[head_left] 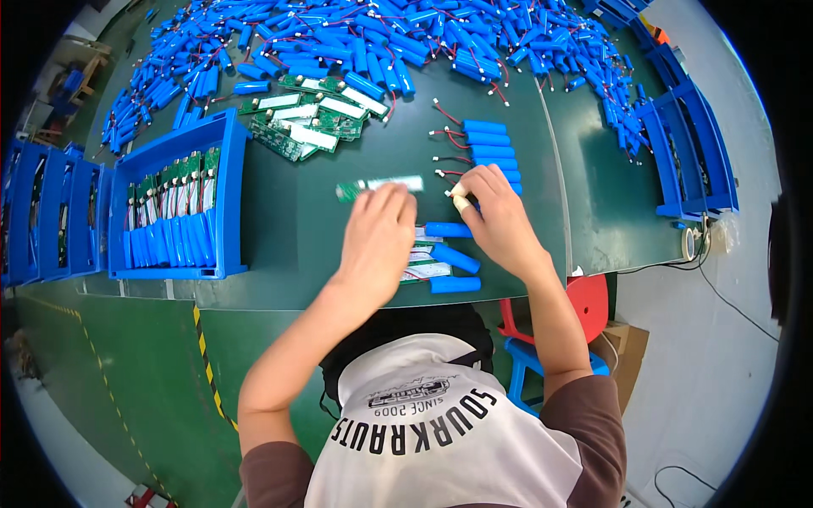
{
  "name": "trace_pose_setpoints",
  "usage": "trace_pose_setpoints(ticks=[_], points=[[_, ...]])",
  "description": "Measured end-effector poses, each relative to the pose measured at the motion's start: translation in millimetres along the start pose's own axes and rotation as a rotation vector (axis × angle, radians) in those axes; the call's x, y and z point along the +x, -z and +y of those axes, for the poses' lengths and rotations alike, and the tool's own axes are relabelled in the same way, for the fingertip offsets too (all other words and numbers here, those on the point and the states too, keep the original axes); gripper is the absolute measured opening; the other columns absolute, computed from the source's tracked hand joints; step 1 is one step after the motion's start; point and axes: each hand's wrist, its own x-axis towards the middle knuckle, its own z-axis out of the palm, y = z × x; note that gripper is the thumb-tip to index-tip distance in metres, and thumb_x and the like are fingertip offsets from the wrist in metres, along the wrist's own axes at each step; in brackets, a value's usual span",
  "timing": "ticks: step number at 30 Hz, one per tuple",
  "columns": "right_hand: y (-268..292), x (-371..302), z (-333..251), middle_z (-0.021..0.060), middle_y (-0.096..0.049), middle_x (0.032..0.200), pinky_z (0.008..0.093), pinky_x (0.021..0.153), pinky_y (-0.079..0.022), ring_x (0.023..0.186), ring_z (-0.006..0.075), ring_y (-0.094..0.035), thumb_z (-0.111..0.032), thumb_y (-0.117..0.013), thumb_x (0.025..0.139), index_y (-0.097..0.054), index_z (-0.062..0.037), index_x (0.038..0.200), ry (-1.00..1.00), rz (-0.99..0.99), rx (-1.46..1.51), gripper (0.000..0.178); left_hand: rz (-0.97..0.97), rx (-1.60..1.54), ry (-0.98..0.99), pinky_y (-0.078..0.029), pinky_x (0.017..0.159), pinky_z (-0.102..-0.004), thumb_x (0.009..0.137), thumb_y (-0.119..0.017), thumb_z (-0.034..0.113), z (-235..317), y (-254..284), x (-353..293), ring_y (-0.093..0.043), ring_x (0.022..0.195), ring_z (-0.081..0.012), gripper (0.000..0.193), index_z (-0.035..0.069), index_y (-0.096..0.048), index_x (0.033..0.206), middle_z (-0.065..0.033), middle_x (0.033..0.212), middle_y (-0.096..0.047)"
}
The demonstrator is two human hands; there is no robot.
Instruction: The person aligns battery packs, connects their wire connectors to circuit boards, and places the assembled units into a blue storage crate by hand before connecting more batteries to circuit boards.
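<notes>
My left hand (378, 235) has its fingers bent together over the near edge of a green circuit board (410, 182) with a white strip. The board looks slightly blurred. My right hand (497, 212) pinches a small white connector (450, 193) on a wire at thumb and fingertips. Just beyond it lies a row of blue cylindrical batteries (489, 140), their wires pointing left. Between my hands and nearer to me, several boards (429, 270) lie beside blue batteries (455, 258); my left hand partly covers these boards.
A heap of blue wired batteries (364, 42) spreads across the far table. Loose circuit boards (313, 118) are piled before it. At left stands a blue bin (235, 203) holding boards with batteries; more blue bins (690, 152) line the right. A red stool (590, 306) is below the table edge.
</notes>
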Motion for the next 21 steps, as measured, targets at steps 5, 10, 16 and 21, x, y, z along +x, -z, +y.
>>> trace_pose_setpoints(ticks=[5, 10, 16, 21], points=[[6, 23, -13, 0.0064, -0.061, 0.079, 0.0325, 0.067, -0.047, 0.073, 0.0148, -0.056, -0.001, -0.065, 0.092, -0.064, 0.0023, 0.098, -0.266, -0.178, 0.440, 0.006, 0.171, -0.119, 0.153, -0.046, 0.099, -0.0450, 0.082, -0.065, -0.002, -7, 13, -18, -0.059, 0.115, -0.0326, 0.033, -0.004, -0.068, 0.115, -0.0144, 0.123, -0.063], [-31, 50, -13, 0.0136, -0.063, 0.077, 0.0406, 0.061, -0.048, 0.068, 0.0278, -0.063, -0.002, -0.068, 0.083, -0.065, 0.0016, 0.092, 0.034, -0.201, 0.163, 0.010, 0.238, -0.147, 0.302, -0.052, 0.088, -0.0433, 0.081, -0.067, -0.007, -13, 6, -29, -0.060, 0.104, -0.0334, 0.030, -0.005, -0.070, 0.110, -0.0139, 0.112, -0.062], [-41, 43, -26, 0.0167, -0.063, 0.077, 0.0456, 0.062, -0.049, 0.070, 0.0370, -0.063, -0.003, -0.065, 0.080, -0.061, 0.0001, 0.083, -0.001, -0.290, 0.061, 0.005, 0.278, -0.171, 0.286, -0.052, 0.088, -0.0441, 0.078, -0.067, -0.009, -3, -12, -39, -0.058, 0.108, -0.0322, 0.039, -0.005, -0.066, 0.117, -0.0130, 0.114, -0.059], [-42, 35, -28, 0.0154, -0.062, 0.082, 0.0444, 0.060, -0.048, 0.073, 0.0362, -0.064, -0.001, -0.065, 0.081, -0.062, -0.0002, 0.088, -0.003, -0.208, 0.069, 0.008, 0.291, -0.219, 0.284, -0.052, 0.085, -0.0436, 0.082, -0.069, -0.009, -3, -12, -38, -0.058, 0.103, -0.0332, 0.035, -0.003, -0.069, 0.116, -0.0125, 0.112, -0.060]])
